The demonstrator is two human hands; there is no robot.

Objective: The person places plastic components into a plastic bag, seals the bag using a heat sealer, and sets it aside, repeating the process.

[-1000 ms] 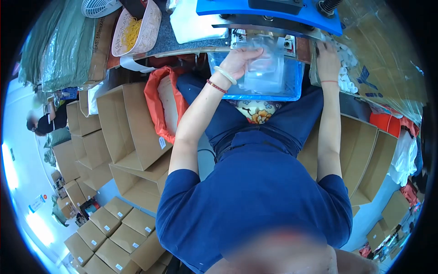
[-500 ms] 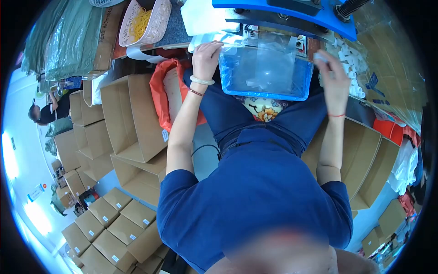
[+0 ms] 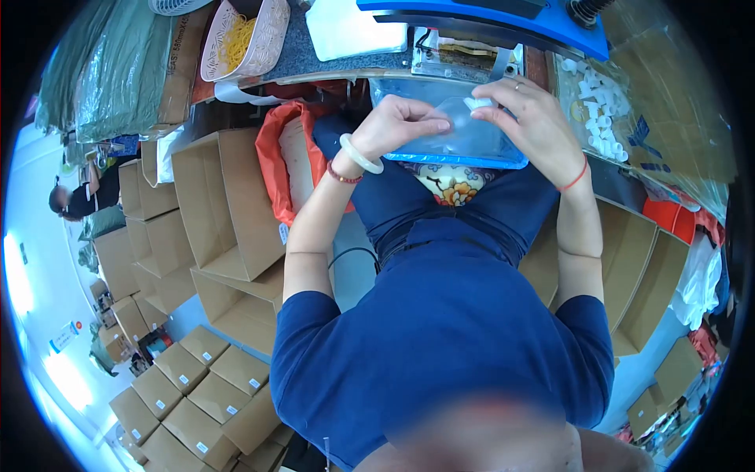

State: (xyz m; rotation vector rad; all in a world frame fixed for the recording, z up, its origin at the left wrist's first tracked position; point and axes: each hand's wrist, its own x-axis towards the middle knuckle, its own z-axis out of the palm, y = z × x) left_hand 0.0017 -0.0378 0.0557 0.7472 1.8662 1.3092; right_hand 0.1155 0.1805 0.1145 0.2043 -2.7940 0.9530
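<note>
Over the blue tray: left hand grip pinched closed on a clear bag, right hand grip closed on a white piece just beside it.

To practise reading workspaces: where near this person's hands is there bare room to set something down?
Bare grey mat between pink basket and white stack. Crowded: left hand and right hand over the blue tray; white pieces heaped right of it.
</note>
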